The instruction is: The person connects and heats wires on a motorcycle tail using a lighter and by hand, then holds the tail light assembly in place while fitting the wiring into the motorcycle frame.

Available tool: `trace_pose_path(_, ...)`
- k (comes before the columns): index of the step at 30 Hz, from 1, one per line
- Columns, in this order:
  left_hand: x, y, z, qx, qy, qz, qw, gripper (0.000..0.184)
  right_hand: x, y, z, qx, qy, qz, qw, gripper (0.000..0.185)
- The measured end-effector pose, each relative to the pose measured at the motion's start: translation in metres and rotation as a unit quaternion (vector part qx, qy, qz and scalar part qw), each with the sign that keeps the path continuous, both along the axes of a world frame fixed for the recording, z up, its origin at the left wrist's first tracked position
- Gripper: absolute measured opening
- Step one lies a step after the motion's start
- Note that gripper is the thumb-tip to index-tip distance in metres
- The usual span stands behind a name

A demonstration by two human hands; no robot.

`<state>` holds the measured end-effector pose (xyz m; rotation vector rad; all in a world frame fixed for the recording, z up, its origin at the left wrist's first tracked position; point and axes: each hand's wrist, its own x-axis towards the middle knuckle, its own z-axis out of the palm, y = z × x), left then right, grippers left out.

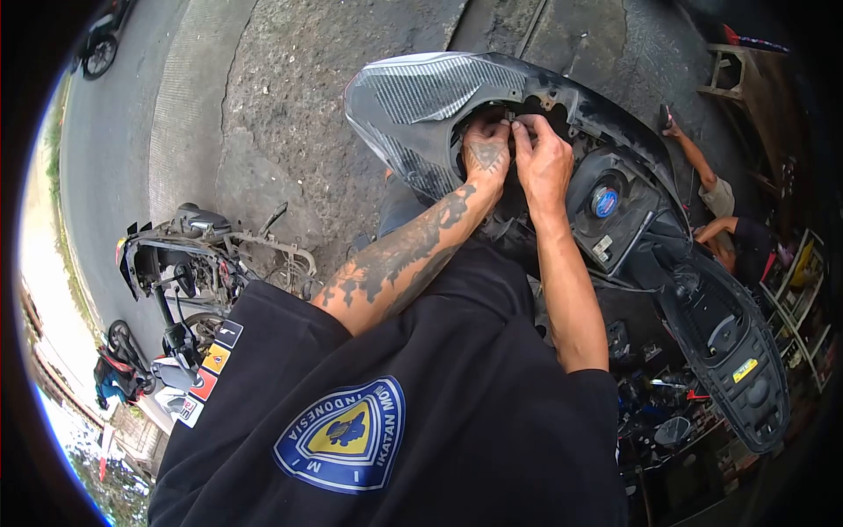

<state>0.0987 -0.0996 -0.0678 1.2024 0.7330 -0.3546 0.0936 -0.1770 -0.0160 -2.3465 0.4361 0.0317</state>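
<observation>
My left hand (487, 151), on a tattooed forearm, reaches into the opening under the tail of a scooter (421, 92). Its thumb and fingers are pinched together. Right beside it, my right hand (544, 162) is also in a pinch, with fingertips almost touching those of the left. Something small sits between the two sets of fingertips, too small and covered to name. Around the hands are the dark body panel (606, 114) and its bare mounting tabs. A blue-topped fuel cap (605, 202) lies to the right of my right hand.
The scooter's seat (738, 351) is hinged up at the right, underside showing. A partly stripped motorcycle (206, 255) stands at left near the road. At right, another person's arm (698, 162) and a wooden bench (746, 75) are close by. Rough concrete (290, 105) lies beyond the tail.
</observation>
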Motion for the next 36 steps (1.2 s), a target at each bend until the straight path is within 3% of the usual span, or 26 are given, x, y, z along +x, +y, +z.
trace_pose_path(9, 0.001, -0.001, -0.002, -0.042, 0.002, 0.005, 0.999, 0.026, 0.0, 0.002, -0.009, 0.024, -0.008, -0.023, 0.999, 0.014)
trace_pose_path(25, -0.003, -0.005, -0.022, 0.052, -0.044, -0.005, 0.998, 0.025, 0.003, 0.002, -0.011, 0.014, -0.005, -0.026, 1.0, 0.013)
trace_pose_path(36, 0.002, -0.002, 0.0, 0.023, -0.023, -0.004, 0.999, 0.022, 0.009, -0.001, -0.012, -0.006, -0.016, 0.003, 1.0, 0.016)
